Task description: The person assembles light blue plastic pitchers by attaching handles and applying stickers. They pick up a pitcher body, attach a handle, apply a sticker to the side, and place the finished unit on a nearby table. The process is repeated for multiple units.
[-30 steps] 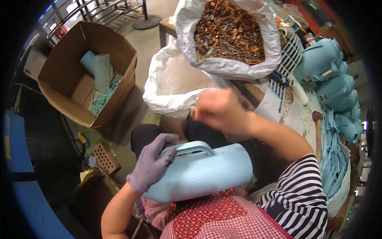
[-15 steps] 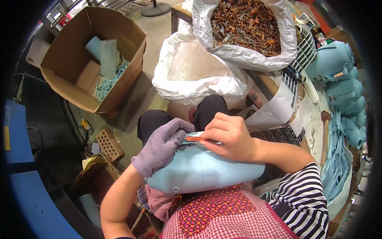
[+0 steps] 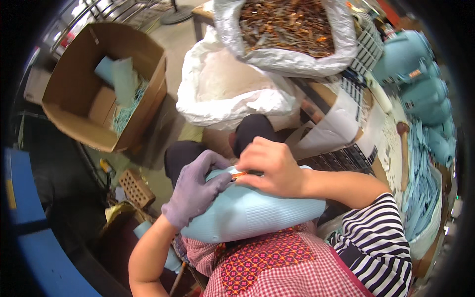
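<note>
A ribbed light blue plastic housing lies across my lap. My left hand, in a purple glove, is closed over its left end, with the thumb pressing near the top edge. My bare right hand is closed at that same edge. Its fingertips pinch a small orange-marked strip at the housing's far side. Most of the strip is hidden behind my fingers and thumbs.
A cardboard box with light blue offcuts stands at the left, above a perforated brick. Ahead are a white sack and a sack of coppery strips. Blue housings and a wooden-handled hammer are at right.
My right hand has shifted slightly left, closer to the gloved thumb. The orange-marked strip is now more covered and looks turned. The whole view has shifted a little.
</note>
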`<act>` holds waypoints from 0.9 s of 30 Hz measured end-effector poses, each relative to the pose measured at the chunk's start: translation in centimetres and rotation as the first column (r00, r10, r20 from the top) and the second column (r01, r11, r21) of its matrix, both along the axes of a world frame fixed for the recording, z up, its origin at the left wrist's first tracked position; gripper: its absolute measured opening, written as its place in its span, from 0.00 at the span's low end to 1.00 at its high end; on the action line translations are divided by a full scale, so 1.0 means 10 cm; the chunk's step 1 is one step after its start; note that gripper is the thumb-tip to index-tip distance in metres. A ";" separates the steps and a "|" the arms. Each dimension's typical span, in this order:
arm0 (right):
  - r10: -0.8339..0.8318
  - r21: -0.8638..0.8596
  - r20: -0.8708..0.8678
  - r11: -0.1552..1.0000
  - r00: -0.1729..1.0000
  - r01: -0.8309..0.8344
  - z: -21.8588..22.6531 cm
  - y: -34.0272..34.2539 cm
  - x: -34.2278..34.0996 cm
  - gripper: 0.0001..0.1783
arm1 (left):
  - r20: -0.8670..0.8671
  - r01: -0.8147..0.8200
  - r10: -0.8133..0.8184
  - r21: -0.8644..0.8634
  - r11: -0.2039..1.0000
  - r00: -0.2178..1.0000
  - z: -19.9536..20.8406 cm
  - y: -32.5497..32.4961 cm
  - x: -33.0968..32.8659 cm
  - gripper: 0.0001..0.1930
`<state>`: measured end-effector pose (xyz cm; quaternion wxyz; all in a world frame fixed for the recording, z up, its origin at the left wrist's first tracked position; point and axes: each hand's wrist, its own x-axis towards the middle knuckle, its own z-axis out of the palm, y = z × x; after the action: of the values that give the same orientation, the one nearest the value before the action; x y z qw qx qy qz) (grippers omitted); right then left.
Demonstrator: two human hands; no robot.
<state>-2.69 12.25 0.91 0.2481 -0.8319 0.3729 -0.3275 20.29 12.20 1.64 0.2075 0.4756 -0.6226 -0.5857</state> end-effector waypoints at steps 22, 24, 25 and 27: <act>-0.807 -0.355 -0.515 -0.108 -0.290 0.929 0.22 0.65 -5.26 0.33 | -0.044 0.149 -0.174 -0.339 0.929 0.984 -0.09 -0.83 -2.28 0.16; -0.838 -0.287 -0.525 0.012 -0.147 0.958 0.36 0.50 -4.92 0.33 | -0.079 0.101 -0.132 -0.317 0.943 0.988 -0.13 -0.83 -2.25 0.16; -0.846 -0.252 -0.528 0.071 -0.076 0.965 0.49 0.46 -4.63 0.34 | -0.097 0.079 -0.113 -0.303 0.950 0.989 -0.16 -0.82 -2.26 0.16; -0.736 0.325 0.023 0.645 0.677 0.691 0.62 0.59 -4.15 0.32 | -0.064 0.105 -0.130 -0.298 0.949 0.989 -0.08 -0.80 -2.30 0.15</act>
<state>-44.24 18.11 7.11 0.2453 -0.5433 0.6945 -0.4030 -2.75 4.16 0.87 0.2662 0.3769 -0.7208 -0.5172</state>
